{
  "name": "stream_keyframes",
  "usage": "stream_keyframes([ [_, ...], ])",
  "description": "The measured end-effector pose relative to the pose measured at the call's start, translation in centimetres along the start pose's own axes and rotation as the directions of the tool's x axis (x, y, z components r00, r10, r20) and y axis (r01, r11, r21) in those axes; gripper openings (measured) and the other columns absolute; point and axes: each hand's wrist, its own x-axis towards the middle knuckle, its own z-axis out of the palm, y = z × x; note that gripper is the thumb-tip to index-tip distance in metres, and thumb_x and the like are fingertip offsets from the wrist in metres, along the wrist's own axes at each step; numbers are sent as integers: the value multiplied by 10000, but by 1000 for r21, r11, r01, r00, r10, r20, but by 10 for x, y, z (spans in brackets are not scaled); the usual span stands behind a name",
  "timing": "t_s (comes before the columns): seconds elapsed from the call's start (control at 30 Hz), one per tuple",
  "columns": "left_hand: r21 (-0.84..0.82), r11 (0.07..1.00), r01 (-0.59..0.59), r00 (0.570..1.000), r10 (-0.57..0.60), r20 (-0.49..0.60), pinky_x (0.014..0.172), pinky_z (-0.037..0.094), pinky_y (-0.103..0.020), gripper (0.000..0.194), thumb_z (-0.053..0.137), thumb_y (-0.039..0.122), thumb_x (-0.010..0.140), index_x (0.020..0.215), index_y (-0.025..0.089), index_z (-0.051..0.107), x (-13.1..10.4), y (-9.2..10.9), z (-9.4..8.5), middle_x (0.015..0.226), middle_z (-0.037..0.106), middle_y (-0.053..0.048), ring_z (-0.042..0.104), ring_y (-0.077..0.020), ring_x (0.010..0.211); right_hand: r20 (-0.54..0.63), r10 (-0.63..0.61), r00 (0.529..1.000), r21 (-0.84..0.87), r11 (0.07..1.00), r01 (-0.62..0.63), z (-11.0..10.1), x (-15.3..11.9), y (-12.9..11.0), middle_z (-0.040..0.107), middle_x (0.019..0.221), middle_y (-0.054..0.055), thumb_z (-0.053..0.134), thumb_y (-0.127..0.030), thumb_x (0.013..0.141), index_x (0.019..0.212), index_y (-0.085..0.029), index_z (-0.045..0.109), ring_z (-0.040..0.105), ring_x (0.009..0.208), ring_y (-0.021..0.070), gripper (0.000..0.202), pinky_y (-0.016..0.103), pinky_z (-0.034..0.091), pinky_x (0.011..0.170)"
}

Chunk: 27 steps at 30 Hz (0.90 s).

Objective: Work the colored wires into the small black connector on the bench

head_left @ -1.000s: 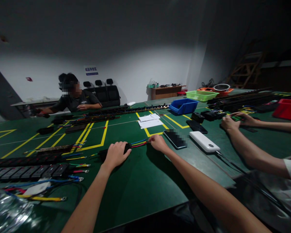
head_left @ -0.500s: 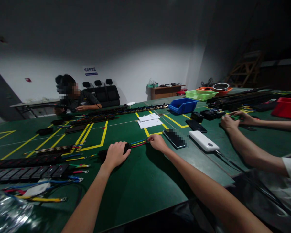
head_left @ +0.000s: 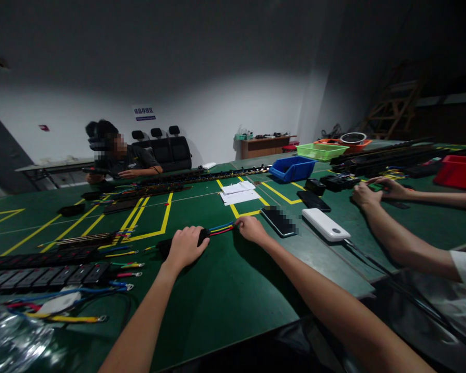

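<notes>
My left hand (head_left: 187,245) is wrapped over a black block-shaped part (head_left: 163,249) lying on the green table (head_left: 233,311); most of the part is hidden under the palm. Blue, yellow and red wires (head_left: 221,229) run from its right end. My right hand (head_left: 250,228) pinches the far ends of these wires between thumb and fingertips, so their tips are hidden. A short yellow-green wire (head_left: 150,248) sticks out at the part's left end.
Black strips with lug-ended wires (head_left: 62,277) and a clear plastic bag (head_left: 15,336) lie left. Right of my hands are a phone (head_left: 278,221), a white power bank (head_left: 326,225) and a co-worker's hands (head_left: 373,194). Farther back stand paper sheets (head_left: 238,194), a blue bin (head_left: 292,169) and another person (head_left: 128,160).
Both my hands keep their hold with almost no movement. The person across the table has shifted slightly.
</notes>
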Motion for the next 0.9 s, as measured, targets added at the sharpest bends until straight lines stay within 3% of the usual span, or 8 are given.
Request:
stream_keyframes([
  [0.43, 8, 1000, -14, 1000, 14, -14, 867, 457, -403, 489, 400, 543, 992, 1235, 186, 629, 0, -1, 1, 1137, 699, -119, 636, -272, 1020, -19, -18, 1000, -20, 1000, 18, -11, -5, -4, 753, 962, 41, 494, -77, 858, 861, -215, 764, 666, 912, 173, 303, 227, 398, 719],
  [0.9, -9, 1000, -11, 1000, 11, -15, 850, 463, -393, 491, 398, 546, 994, 1242, 189, 627, 0, -2, 2, 1124, 703, -114, 640, -267, 1005, 36, -67, 997, -99, 993, 70, -17, -7, -8, 754, 956, 57, 509, -61, 828, 880, -207, 772, 660, 907, 177, 304, 230, 385, 699],
])
